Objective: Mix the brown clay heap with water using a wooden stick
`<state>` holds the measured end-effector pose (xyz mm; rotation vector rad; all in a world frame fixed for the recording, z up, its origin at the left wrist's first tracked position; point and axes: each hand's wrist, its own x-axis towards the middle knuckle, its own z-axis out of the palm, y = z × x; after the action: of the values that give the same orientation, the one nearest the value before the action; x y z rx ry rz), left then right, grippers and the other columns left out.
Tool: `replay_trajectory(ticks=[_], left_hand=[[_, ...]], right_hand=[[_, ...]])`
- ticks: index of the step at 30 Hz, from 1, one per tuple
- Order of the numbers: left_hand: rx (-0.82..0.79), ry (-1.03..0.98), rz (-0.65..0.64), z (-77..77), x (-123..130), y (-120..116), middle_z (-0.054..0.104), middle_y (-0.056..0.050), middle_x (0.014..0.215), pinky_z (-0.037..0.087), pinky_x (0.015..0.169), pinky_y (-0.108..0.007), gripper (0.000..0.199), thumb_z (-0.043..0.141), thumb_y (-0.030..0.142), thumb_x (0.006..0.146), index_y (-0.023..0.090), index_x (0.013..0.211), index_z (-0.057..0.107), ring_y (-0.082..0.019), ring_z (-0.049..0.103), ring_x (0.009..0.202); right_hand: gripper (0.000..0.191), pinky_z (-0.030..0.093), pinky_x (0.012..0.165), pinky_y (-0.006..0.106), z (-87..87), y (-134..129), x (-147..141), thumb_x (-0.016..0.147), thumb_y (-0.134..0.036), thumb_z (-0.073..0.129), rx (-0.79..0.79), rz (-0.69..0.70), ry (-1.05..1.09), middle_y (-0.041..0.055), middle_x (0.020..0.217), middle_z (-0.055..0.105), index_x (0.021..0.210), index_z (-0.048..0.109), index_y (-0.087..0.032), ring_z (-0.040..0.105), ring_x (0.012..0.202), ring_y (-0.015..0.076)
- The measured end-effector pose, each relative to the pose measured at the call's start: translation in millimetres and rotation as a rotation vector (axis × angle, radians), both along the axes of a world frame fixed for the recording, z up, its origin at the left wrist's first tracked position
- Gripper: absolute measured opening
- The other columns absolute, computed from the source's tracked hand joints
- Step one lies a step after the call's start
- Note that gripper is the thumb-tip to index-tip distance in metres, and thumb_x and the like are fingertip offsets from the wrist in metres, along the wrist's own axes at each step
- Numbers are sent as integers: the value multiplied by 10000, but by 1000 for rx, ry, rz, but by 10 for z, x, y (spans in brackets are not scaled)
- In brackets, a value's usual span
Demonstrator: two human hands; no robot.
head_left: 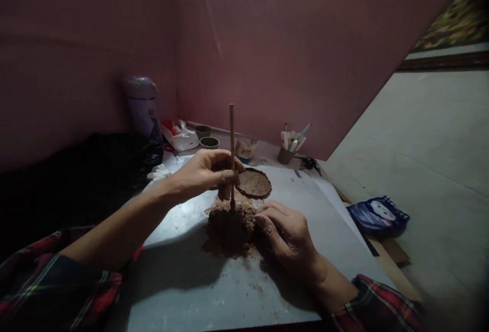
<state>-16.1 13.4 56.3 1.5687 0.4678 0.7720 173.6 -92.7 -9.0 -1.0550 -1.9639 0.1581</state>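
A: Where is the left hand (208, 170), please, and how does it stand?
B: It comes from the left side, above the white sheet (301, 291). The thumb and the fingers are closed on a thin wooden stick (232, 136), which stands almost upright.

A: And the lower end of this stick?
B: It meets the top of a rough brown lump (229, 230), in the middle of the sheet. How deep it enters, I cannot tell.

A: What does the right hand (286, 230) do?
B: It touches the right side of the lump. Its fingers are bent, with the thumb near to the fingertips; whether they pinch a piece between them, I cannot tell.

A: Is the sheet dirty around there?
B: Yes, brown crumbs (256, 287) are scattered on the near side of the lump, and there is a brown smear on the far side.

A: Which things are farther?
B: Just beyond the lump, a little to the right, lies a flat round brown disc (255, 184). Behind it stands a clear cup (246, 147), with two small pots (209, 142) to its left. Farther right is a grey pot (286, 156) holding brushes and other slim things (294, 141).

A: And at the right edge?
B: A dark blue packet (376, 217) lies beside the sheet.
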Motion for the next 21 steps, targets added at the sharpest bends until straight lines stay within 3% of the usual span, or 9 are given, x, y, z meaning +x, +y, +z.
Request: replay_trajectory(ticks=[2,7,11,16,21], left_hand=[[19,13,-3,-12,-5,25,650,-47,653,474,422,-207,225,729,257,688,95,809,630,-102,576,447],[44,24,171,-62,37,39,645,-49,609,379,345,-161,210,732,260,667,98,735,618,-82,532,403],[51,-21,233,-118,84,29,612,-19,552,366,333,-152,290,765,311,637,120,660,547,-75,515,387],[90,-53,252,-161,128,11,567,18,500,349,310,-145,361,787,334,620,144,639,481,-79,506,371],[45,-76,207,-190,110,33,624,-17,590,363,341,-143,316,762,334,663,127,681,524,-68,518,405]], right_hand=[[219,434,604,291,-8,-3,4,906,-155,467,-5,0,-3,48,695,563,717,578,-168,511,647,153],[222,433,611,292,-32,0,7,909,-152,465,-14,2,4,52,699,564,715,572,-163,512,653,153],[224,434,606,287,-31,5,2,911,-156,462,-13,4,-4,51,704,563,717,573,-165,513,648,150],[213,438,603,282,-31,10,0,909,-159,466,-5,0,-11,47,704,564,726,574,-170,516,645,149],[214,431,598,283,-36,0,6,910,-162,464,-11,0,-2,43,696,559,723,568,-175,505,638,147]])
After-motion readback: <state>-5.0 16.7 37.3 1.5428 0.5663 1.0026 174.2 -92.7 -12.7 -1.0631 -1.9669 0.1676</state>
